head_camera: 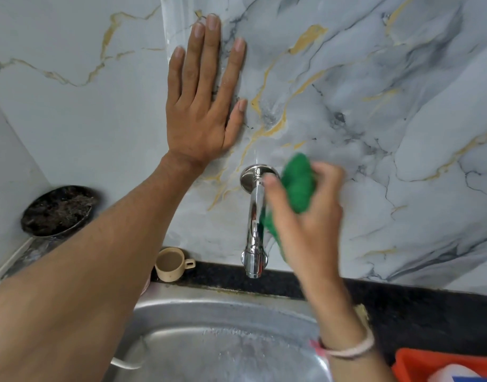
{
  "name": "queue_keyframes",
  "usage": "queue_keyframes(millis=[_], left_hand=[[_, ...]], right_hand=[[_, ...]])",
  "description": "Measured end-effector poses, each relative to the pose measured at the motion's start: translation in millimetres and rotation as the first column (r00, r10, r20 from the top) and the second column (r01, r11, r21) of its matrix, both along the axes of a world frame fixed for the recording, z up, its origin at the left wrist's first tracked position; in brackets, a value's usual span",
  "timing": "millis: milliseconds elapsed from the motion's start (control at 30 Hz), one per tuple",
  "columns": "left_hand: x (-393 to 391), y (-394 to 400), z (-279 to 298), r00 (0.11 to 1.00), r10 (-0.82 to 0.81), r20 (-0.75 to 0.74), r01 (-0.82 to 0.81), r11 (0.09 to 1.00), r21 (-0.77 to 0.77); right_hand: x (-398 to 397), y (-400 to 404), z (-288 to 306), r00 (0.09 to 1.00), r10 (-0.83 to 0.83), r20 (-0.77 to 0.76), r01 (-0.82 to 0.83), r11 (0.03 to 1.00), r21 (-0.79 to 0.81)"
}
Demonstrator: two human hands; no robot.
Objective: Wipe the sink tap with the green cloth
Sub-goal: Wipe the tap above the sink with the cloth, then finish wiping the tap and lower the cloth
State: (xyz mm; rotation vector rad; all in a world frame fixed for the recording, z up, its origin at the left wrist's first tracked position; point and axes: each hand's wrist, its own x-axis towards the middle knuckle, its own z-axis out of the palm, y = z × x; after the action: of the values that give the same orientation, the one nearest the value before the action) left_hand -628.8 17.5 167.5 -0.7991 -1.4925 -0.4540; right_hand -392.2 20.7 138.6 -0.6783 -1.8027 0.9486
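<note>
Tap (254, 221): chrome, wall-mounted, its long axis running from the round flange at the marble wall (374, 106) down the picture to the spout, whose outlet points towards the steel sink (209, 340) below. It sits at the centre of the view, just above the black counter edge (402, 304).

Right fingers (327, 183) are curled around the green cloth (297, 183), gripping it in a bunched wad; the thumb lies across the front, beside the upper tap body. The cloth touches the right side of the tap, with a lower fold trailing along the chrome barrel. The right hand (305, 224) is motion-blurred, so individual fingertips and the exact contact patch are hard to make out. A pale band circles the right wrist.

Left fingers (209, 56) are spread wide and flat against the wall (empty, holding nothing), up and to the left of the flange; the left hand (198, 114) does not touch the tap. Its forearm crosses the lower left of the view and hides part of the sink rim.

Peripheral items: a small beige cup (172, 264) stands on the counter edge left of the spout; a dark pan (57, 210) leans in the left corner, its contents indistinct; an orange container (440, 365) is cut off at the lower right corner. The right part of the tap is partly covered by cloth and thumb.
</note>
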Motion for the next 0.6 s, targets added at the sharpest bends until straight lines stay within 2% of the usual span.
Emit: queue_keyframes(millis=[67, 133, 167, 267, 400, 467, 500, 567, 600], left_hand=[[0, 0, 0, 1.000, 0.005, -0.006, -0.005, 1.000, 0.000], [-2, 1, 0, 1.000, 0.008, -0.024, -0.007, 1.000, 0.004], [-4, 3, -1, 0.999, 0.003, -0.033, -0.003, 1.000, 0.003], [-7, 4, 0, 1.000, -0.007, -0.025, 0.006, 1.000, -0.006], [14, -8, 4, 0.996, -0.010, 0.086, 0.017, 0.997, -0.073], [39, -19, 12, 0.980, 0.007, 0.198, 0.020, 0.991, -0.135], [54, -27, 16, 0.956, -0.009, 0.293, 0.060, 0.984, -0.168], [93, -49, 17, 0.858, -0.109, 0.503, 0.222, 0.960, -0.169], [115, -62, 11, 0.796, -0.185, 0.576, 0.307, 0.944, -0.122]], right_hand=[[-24, -18, -5, 0.960, -0.154, 0.235, 0.056, 0.925, 0.376], [-33, -33, -29, 0.860, -0.290, 0.420, -0.006, 0.817, 0.576], [-32, -37, -41, 0.838, -0.325, 0.438, -0.013, 0.791, 0.612], [-14, -38, -76, 0.871, -0.305, 0.385, -0.018, 0.764, 0.645], [17, -44, -101, 0.904, -0.214, 0.369, -0.122, 0.698, 0.705], [39, -46, -101, 0.912, -0.091, 0.401, -0.209, 0.736, 0.644], [54, -47, -100, 0.910, 0.012, 0.414, -0.256, 0.801, 0.541], [89, -49, -97, 0.908, 0.243, 0.341, -0.315, 0.933, 0.175], [108, -50, -93, 0.918, 0.313, 0.244, -0.308, 0.950, -0.061]])
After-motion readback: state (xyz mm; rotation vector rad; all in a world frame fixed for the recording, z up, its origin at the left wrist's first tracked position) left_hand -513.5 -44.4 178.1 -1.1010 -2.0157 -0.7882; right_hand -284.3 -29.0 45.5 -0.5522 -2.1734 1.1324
